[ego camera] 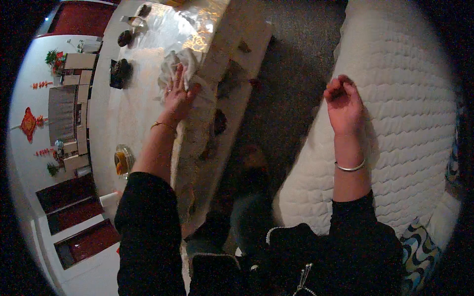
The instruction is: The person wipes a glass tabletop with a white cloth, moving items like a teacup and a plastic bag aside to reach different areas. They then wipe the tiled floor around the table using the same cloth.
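Note:
My left hand lies spread and flat on a crumpled white cloth, pressing it against the light tabletop near its edge. Just beyond the cloth, the top has a glossy patch with a gold pattern that reflects light. Out to the right, above the quilted cream sofa cover, my right hand hangs with its fingers curled. Nothing shows in it, though the inside of the curled fingers is partly hidden.
A glass bowl with something orange stands on the table near my left forearm. Dark round objects, one by a black tray, and a small bottle sit along the far side. A lower shelf holds dark items. Dark floor separates table and sofa.

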`<state>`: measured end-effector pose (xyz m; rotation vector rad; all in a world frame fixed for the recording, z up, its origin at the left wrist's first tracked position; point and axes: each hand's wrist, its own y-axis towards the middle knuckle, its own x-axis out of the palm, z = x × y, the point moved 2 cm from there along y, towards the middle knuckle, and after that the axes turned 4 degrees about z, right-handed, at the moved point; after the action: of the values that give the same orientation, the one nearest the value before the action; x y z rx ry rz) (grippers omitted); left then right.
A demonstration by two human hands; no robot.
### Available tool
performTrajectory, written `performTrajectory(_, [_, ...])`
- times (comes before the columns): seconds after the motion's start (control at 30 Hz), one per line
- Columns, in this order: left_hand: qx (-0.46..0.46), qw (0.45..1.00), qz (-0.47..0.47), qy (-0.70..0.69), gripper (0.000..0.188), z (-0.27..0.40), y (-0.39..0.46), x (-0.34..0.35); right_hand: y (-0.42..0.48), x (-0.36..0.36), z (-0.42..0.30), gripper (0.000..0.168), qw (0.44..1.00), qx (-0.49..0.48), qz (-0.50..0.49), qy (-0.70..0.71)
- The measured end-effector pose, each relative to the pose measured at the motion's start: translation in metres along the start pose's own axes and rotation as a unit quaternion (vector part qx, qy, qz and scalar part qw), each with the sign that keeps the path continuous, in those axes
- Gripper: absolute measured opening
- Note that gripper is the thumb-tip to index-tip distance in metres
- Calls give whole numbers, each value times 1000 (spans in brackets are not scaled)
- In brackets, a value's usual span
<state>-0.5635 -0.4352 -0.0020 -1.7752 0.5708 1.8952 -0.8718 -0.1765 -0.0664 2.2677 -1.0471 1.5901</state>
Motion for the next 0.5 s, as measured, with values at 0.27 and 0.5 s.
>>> performTrajectory(0.27, [6,1000,8,13,73,-20,16,10,-18,6,26,20,995,14,-47,-91])
performTrajectory(0.5, [119,991,54,3,70,0,100,27,-43,11,34,18,978,8,-13,-208])
